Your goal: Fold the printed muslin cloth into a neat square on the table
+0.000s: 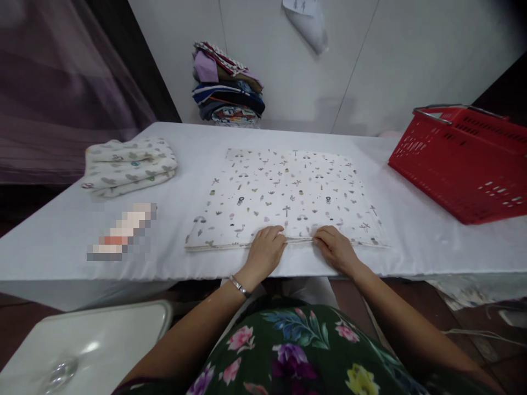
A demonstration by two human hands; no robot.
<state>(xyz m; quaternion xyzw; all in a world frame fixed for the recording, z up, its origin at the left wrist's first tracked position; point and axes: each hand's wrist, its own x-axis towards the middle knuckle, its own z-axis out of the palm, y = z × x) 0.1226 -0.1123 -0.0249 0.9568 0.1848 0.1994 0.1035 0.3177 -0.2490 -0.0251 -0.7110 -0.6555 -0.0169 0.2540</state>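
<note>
A white patterned cloth [288,192] lies folded flat in the middle of the white table [61,236]. My left hand [265,249] rests on its near edge, fingers curled and pinching the layered hem. My right hand [334,247] does the same a little to the right, fingers bent down onto the same edge. The two hands are a short gap apart. A bracelet sits on my left wrist.
A folded stack of similar patterned cloths [129,164] lies at the table's left. A blurred-out object [121,233] is near the front left. A red plastic basket [465,159] stands at the right. A pile of coloured fabrics [228,88] leans against the back wall. A white stool [82,345] is below left.
</note>
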